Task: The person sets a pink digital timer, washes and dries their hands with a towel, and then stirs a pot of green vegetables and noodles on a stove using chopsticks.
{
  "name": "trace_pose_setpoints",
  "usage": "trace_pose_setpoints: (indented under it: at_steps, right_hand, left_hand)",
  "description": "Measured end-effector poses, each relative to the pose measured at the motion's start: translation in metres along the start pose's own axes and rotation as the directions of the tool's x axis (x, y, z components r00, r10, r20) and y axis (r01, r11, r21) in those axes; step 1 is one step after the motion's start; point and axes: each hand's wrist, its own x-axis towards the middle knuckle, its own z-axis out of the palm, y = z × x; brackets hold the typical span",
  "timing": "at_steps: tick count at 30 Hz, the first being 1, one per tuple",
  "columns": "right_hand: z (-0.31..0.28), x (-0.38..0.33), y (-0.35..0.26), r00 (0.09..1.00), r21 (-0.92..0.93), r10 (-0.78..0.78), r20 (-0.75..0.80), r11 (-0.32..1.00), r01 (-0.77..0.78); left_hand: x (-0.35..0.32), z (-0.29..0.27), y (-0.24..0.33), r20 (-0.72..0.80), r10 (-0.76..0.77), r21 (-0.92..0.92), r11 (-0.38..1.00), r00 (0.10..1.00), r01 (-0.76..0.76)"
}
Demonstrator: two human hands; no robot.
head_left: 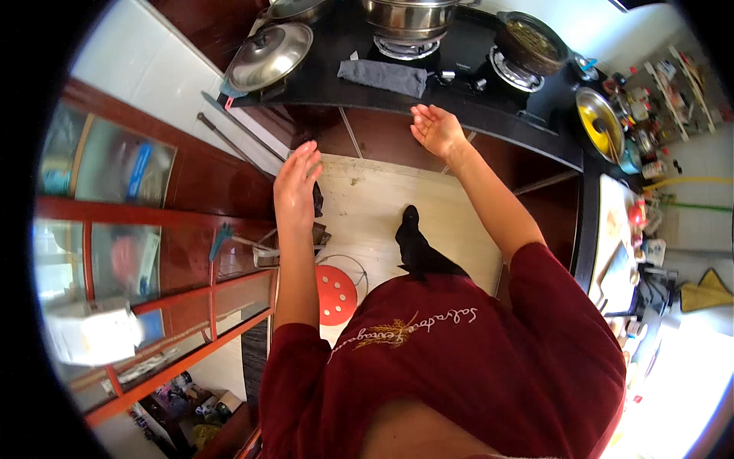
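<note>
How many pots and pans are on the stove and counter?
4, perhaps more out of view: a lidded pan at the left, a steel pot on the middle burner, a dark pan on the right burner, and a pan with yellow contents at the far right.

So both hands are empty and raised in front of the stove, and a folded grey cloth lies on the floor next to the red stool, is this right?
Not quite. The head view shows the folded grey cloth lying on the black stove top, in front of the steel pot, not on the floor beside the red stool. The rest holds: the left hand and right hand are both empty and raised before the stove.
</note>
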Motion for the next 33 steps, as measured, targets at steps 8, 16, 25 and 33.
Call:
trace_pose_setpoints:
  at_steps: [8, 16, 25, 33]
  right_hand:
    - [0.009, 0.222, -0.039, 0.804, -0.910, -0.485, 0.344, -0.384, 0.158]
    - [0.028, 0.247, -0.024, 0.851, -0.835, -0.288, 0.440, -0.480, 0.269]
    - [0.131, 0.099, -0.013, 0.595, -0.722, -0.422, 0.685, -0.277, 0.635]
    - [0.145, 0.110, 0.002, 0.664, -0.783, -0.677, 0.316, 0.209, 0.586]
  left_hand:
    - [0.124, 0.020, -0.034, -0.214, -0.089, -0.143, 0.988, 0.973, 0.060]
    - [0.205, 0.013, -0.080, -0.285, -0.316, -0.174, 0.945, 0.905, 0.275]
    - [0.244, 0.045, -0.112, 0.218, -0.211, -0.153, 0.957, 0.953, 0.247]
    - [0.234, 0.095, -0.069, 0.212, -0.484, -0.356, 0.771, 0.849, 0.529]
